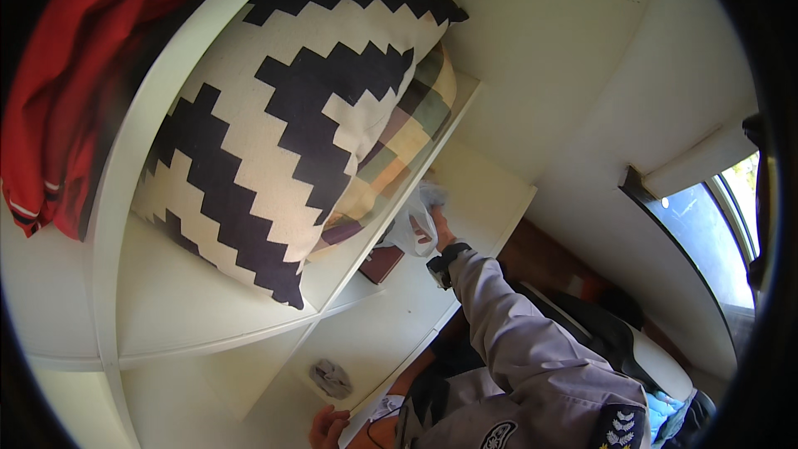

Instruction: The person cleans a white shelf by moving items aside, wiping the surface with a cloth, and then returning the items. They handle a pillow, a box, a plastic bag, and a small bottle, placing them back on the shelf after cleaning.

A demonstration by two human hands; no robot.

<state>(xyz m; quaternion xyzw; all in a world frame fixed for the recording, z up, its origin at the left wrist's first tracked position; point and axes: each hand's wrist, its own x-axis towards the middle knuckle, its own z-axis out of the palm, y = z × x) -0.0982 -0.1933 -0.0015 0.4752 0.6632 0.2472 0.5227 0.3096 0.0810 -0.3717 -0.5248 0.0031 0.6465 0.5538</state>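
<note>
My right hand (pixel 441 227), in a grey sleeve with a dark wristwatch (pixel 440 271), reaches into a shelf compartment. It grips a thin translucent plastic bag (pixel 419 221), whose film covers part of the fingers. What the bag contains, I cannot tell. Right beside the bag lies a dark red book or box (pixel 381 264), partly hidden by the shelf edge. My left hand (pixel 329 427) shows low in the picture, cut off by the rim, its fingers loosely curled and nothing visible in them. Near it a crumpled grey bundle (pixel 331 378) rests on a white surface.
White shelf boards (pixel 249 342) divide the unit. A black-and-cream zigzag cushion (pixel 280 125) fills the compartment above, with a patchwork-patterned fabric (pixel 399 143) behind it. Red cloth (pixel 81 75) hangs at the left. On the right are a chair (pixel 654 355) and a window (pixel 704 231).
</note>
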